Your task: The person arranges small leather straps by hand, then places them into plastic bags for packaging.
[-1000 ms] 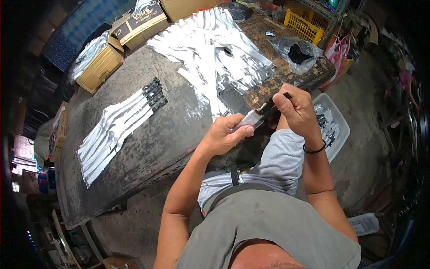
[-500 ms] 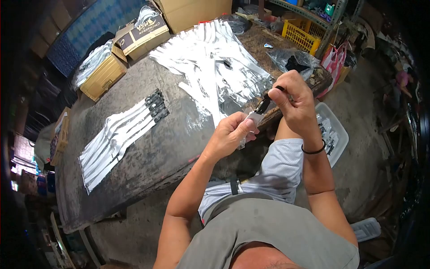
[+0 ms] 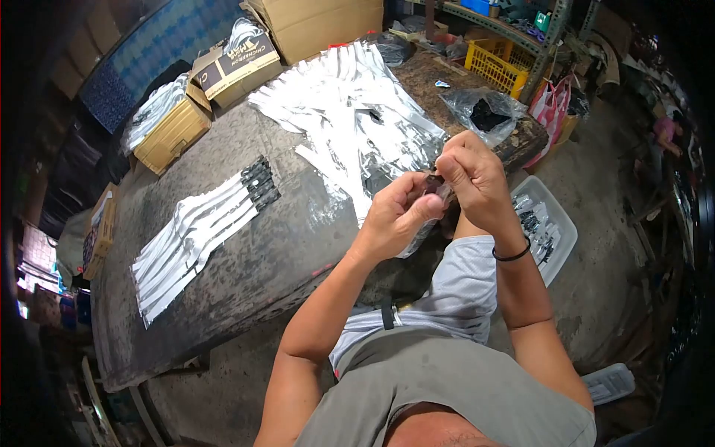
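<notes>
While left hand (image 3: 397, 216) and right hand (image 3: 477, 181) pinch the small, dark, plastic-looking piece (image 3: 434, 181) right of centre, it's likely light, stiff; grip by edges.

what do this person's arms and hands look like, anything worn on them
The left hand and right hand are gloveless. A thin black band circles the right wrist; the left wrist is bare. No sleeves cover the forearms, and the top is grey.

Bright glare on the white straps (image 3: 344, 113), dark edges, fisheye distortion
</notes>
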A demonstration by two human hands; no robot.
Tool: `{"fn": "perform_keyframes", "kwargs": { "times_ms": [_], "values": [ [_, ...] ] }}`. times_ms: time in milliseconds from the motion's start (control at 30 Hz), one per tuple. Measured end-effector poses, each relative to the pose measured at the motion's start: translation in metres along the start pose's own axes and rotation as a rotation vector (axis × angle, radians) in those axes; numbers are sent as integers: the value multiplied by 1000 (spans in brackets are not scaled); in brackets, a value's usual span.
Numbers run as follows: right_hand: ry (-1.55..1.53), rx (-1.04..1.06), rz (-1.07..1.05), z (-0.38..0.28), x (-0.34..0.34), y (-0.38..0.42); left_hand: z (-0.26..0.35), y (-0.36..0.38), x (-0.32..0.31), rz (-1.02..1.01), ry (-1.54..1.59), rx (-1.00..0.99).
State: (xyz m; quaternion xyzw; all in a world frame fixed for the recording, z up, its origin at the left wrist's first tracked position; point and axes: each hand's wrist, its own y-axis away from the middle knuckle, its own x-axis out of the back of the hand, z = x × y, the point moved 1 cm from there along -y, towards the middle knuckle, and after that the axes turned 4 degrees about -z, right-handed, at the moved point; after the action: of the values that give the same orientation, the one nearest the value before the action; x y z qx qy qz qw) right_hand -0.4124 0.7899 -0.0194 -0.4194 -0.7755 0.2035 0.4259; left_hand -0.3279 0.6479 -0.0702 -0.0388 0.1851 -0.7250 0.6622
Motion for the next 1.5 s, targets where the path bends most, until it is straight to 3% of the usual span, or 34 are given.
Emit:
{"fn": "perform_keyframes", "kwargs": {
  "times_ms": [133, 233, 533, 633, 733, 833, 1067, 1133, 1267, 1367, 1500],
  "values": [
    [-51, 0, 74, 9, 2, 0, -16, 6, 10, -46, 21, 115],
    [-284, -276, 92, 8, -3, 4, -15, 4, 11, -40, -12, 103],
    [-150, -115, 33, 16, 3, 1, -19, -2, 2, -27, 48, 79],
    [-288, -196, 18, 14, 5, 1, -20, -2, 2, -16, 77, 98],
    [-219, -90, -52, 18, 10, -1, -17, -1, 1, -18, 86, 103],
    [-215, -155, -183, 15, 11, -1, -20, -2, 1, -39, 58, 80],
    [-202, -231, -193, -4, 16, -7, -17, -8, 2, -59, 25, 58],
    [-274, -273, -280, 6, 17, -5, -17, -9, 4, -129, -28, 63],
    [-287, -119, -60, -2, 46, -10, 0, -5, 12, -428, -199, 238],
    [-294, 46, 162, -21, 79, -13, 4, -3, 19, -759, -385, 279],
    [-350, 186, 270, -26, 128, -23, 22, 2, 4, -991, -246, 486]
  ]
}}
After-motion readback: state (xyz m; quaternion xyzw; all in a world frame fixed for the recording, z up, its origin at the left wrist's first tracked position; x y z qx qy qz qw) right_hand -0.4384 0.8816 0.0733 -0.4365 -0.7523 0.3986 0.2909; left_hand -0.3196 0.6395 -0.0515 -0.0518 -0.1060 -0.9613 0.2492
